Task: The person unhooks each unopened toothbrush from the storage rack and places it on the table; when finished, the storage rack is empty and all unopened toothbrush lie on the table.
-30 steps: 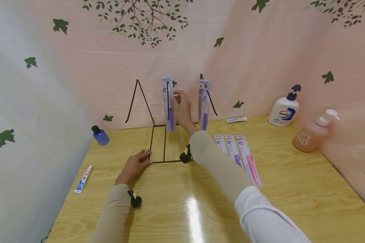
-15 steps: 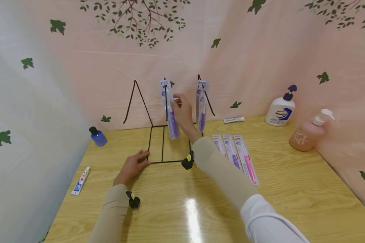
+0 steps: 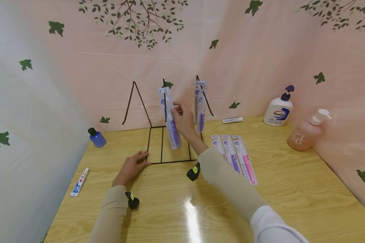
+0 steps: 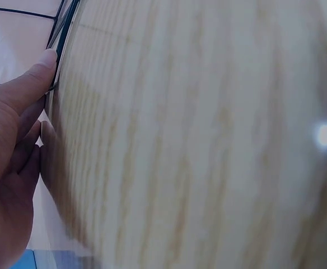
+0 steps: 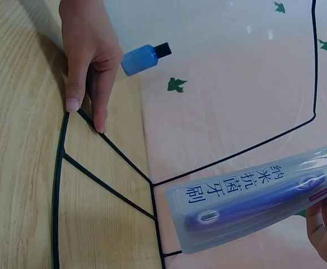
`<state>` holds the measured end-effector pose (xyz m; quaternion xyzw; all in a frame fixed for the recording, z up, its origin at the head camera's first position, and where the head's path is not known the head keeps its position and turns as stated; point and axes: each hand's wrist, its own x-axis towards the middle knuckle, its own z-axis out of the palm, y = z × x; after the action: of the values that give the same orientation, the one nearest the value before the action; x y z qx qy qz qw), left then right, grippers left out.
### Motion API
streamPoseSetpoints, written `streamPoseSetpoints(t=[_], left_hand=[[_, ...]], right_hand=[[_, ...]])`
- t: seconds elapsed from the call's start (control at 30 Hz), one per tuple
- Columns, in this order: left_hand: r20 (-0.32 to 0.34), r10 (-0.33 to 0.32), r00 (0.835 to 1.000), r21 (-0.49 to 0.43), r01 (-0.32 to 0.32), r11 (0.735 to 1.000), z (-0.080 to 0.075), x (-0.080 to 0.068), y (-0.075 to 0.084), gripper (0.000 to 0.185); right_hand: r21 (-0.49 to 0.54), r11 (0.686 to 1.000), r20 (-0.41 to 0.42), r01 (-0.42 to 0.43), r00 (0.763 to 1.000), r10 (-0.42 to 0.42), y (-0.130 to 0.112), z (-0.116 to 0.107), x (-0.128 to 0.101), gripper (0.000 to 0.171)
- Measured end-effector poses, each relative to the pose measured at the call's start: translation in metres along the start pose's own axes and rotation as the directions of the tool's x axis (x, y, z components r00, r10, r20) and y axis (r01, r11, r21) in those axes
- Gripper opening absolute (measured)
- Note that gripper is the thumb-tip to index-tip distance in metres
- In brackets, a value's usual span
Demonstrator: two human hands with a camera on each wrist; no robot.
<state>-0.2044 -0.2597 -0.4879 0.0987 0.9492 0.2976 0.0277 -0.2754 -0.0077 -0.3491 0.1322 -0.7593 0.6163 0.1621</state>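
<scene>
A black wire rack (image 3: 170, 162) with three upright hooks stands at the back of the wooden table (image 3: 176, 209). My right hand (image 3: 180, 113) pinches a packaged purple toothbrush (image 3: 171, 121), tilted and held just in front of the middle hook. In the right wrist view the same pack (image 5: 253, 204) lies across the frame with my fingertips (image 5: 326, 224) on its end. A second pack (image 3: 199, 104) hangs on the right hook. My left hand (image 3: 140, 158) lies flat on the table, fingers straight, touching the rack's front left corner (image 5: 68, 120). The left hook is bare.
Three toothbrush packs (image 3: 232, 153) lie side by side right of the rack. A blue bottle (image 3: 96, 137) and a toothpaste tube (image 3: 79, 182) sit at the left. A white pump bottle (image 3: 279, 109), a pink pump bottle (image 3: 302, 135) and a small tube (image 3: 232, 119) stand at the back right.
My right hand has drawn the purple toothbrush pack down and towards me from the top of the middle hook, and it now tilts. The left hand has stayed on the rack's corner.
</scene>
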Motion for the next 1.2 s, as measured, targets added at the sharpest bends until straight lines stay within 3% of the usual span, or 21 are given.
streamPoseSetpoints(t=[0.53, 0.8, 1.2], left_hand=[[0.000, 0.001, 1.000, -0.011, -0.001, 1.000, 0.000, -0.001, 0.000, 0.054], [-0.006, 0.018, 1.000, -0.019, -0.019, 1.000, 0.001, 0.000, -0.001, 0.054], [-0.001, 0.018, 1.000, 0.009, -0.018, 1.000, 0.000, -0.001, 0.000, 0.054]], right_hand=[[-0.019, 0.994, 0.120, 0.105, 0.987, -0.102, -0.006, -0.033, -0.038, 0.027], [-0.026, 0.994, 0.180, 0.104, 0.979, -0.097, -0.013, -0.050, -0.058, 0.027], [-0.058, 0.981, 0.254, 0.185, 0.953, -0.165, -0.025, -0.072, -0.080, 0.026]])
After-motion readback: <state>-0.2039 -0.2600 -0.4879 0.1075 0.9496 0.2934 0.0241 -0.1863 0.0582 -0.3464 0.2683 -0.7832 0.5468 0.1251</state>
